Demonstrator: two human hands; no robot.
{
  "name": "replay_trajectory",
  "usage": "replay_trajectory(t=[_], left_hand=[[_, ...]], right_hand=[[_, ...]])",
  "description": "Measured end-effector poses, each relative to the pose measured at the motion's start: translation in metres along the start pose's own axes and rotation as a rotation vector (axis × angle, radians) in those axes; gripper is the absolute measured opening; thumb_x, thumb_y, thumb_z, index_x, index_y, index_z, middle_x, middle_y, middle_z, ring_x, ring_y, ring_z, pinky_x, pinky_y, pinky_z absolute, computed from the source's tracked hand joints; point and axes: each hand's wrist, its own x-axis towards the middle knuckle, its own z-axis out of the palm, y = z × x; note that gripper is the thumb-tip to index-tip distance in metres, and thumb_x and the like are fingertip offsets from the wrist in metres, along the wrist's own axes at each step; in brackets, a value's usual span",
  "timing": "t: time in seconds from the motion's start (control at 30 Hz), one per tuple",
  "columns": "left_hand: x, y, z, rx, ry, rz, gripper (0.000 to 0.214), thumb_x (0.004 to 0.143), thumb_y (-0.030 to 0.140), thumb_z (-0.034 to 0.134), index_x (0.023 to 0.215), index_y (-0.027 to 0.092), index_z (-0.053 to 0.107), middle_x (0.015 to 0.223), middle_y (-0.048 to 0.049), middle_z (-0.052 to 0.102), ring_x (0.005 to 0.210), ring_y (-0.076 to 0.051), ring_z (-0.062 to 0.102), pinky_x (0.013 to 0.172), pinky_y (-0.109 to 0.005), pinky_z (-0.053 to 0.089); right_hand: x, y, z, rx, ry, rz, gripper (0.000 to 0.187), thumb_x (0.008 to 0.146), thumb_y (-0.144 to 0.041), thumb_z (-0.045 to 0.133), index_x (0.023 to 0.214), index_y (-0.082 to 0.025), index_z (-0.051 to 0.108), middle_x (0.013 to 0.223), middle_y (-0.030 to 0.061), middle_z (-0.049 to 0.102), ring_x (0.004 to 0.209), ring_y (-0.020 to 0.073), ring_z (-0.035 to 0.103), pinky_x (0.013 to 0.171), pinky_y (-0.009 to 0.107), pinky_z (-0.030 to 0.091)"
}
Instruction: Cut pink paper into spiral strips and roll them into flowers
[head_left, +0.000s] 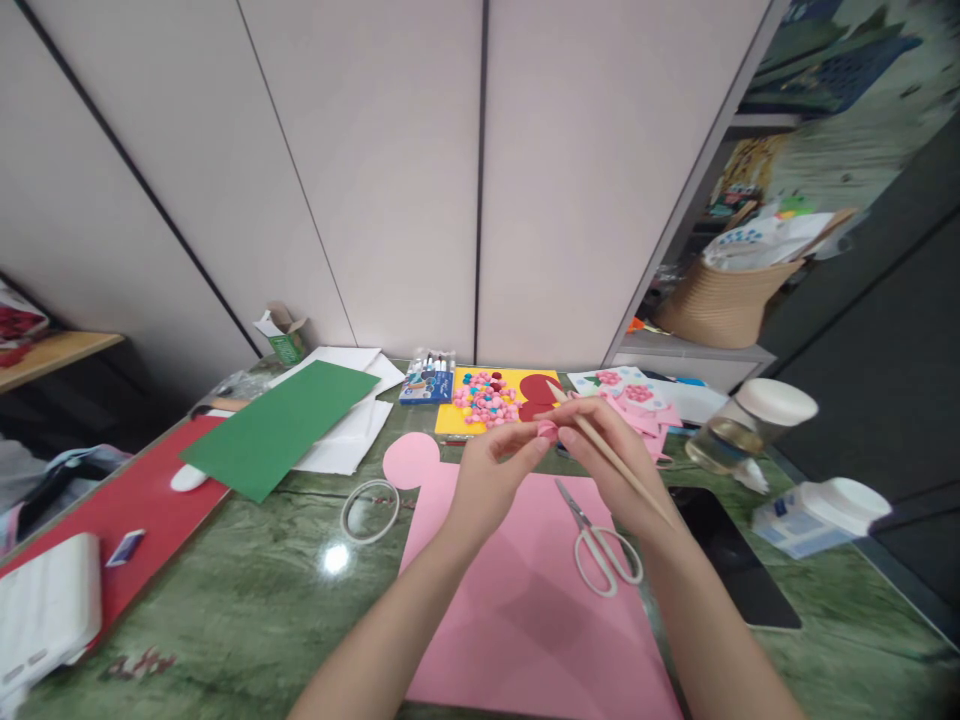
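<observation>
My left hand (491,470) pinches a small curled piece of pink paper (548,430) between thumb and fingers. On the other side of that piece, the fingertips of my right hand (613,450) are closed on it too. A pale wooden stick (611,455) with a pointed end lies slantwise across my right hand, held in its fingers. Below both hands is a large pink sheet (510,620), with white-handled scissors (598,550) resting on it, blades slightly apart. A pink paper circle (411,460) overlaps the sheet's far left corner.
Pink and blue balls (487,402) and red paper circles (538,390) lie on yellow paper (450,422). A tape roll (370,512), green sheet (281,430) and red sheet (142,500) are leftward. Rightward are a phone (731,555), a jar (731,440) and a white bottle (817,515).
</observation>
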Motion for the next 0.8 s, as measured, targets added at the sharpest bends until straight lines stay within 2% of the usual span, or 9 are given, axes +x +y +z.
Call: replay_trajectory(t=[0.13, 0.3, 0.47, 0.63, 0.8], left_hand=[[-0.001, 0.000, -0.002, 0.067, -0.019, 0.055, 0.021, 0.078, 0.034, 0.064, 0.092, 0.021, 0.072, 0.101, -0.0052, 0.072, 0.098, -0.021, 0.064, 0.087, -0.031, 0.047], [-0.003, 0.006, -0.003, 0.181, -0.046, 0.132, 0.019, 0.080, 0.033, 0.061, 0.091, 0.022, 0.072, 0.099, -0.0043, 0.073, 0.097, -0.021, 0.064, 0.085, -0.030, 0.047], [-0.009, 0.012, 0.000, 0.276, -0.007, 0.150, 0.020, 0.082, 0.034, 0.058, 0.094, 0.024, 0.072, 0.100, -0.0034, 0.072, 0.097, -0.021, 0.063, 0.077, -0.027, 0.047], [-0.012, 0.007, 0.004, 0.293, 0.070, 0.178, 0.021, 0.083, 0.035, 0.057, 0.095, 0.024, 0.070, 0.100, -0.0037, 0.071, 0.096, -0.021, 0.062, 0.070, -0.025, 0.047], [-0.009, 0.000, 0.003, 0.314, 0.097, 0.174, 0.021, 0.083, 0.036, 0.058, 0.094, 0.023, 0.070, 0.097, -0.0043, 0.071, 0.095, -0.021, 0.063, 0.067, -0.024, 0.047]], right_hand=[[-0.001, -0.001, -0.001, 0.114, -0.027, 0.060, 0.015, 0.083, -0.031, 0.063, 0.095, -0.026, 0.057, 0.102, 0.0032, 0.065, 0.095, 0.0198, 0.064, 0.077, 0.032, 0.053], [-0.001, 0.002, -0.001, 0.145, -0.004, 0.036, 0.016, 0.079, -0.027, 0.068, 0.090, -0.025, 0.056, 0.098, 0.0034, 0.068, 0.093, 0.0198, 0.066, 0.080, 0.033, 0.054], [-0.002, 0.006, -0.001, 0.068, 0.033, -0.023, 0.014, 0.080, -0.026, 0.067, 0.089, -0.026, 0.058, 0.096, 0.0029, 0.068, 0.090, 0.0198, 0.067, 0.077, 0.033, 0.054], [-0.005, 0.005, 0.005, 0.040, 0.088, -0.084, 0.013, 0.081, -0.026, 0.066, 0.090, -0.028, 0.057, 0.094, 0.0024, 0.068, 0.091, 0.0202, 0.067, 0.076, 0.032, 0.054], [-0.004, 0.007, 0.008, 0.016, 0.088, -0.056, 0.014, 0.082, -0.027, 0.065, 0.093, -0.027, 0.056, 0.094, 0.0027, 0.067, 0.087, 0.0194, 0.066, 0.076, 0.033, 0.053]])
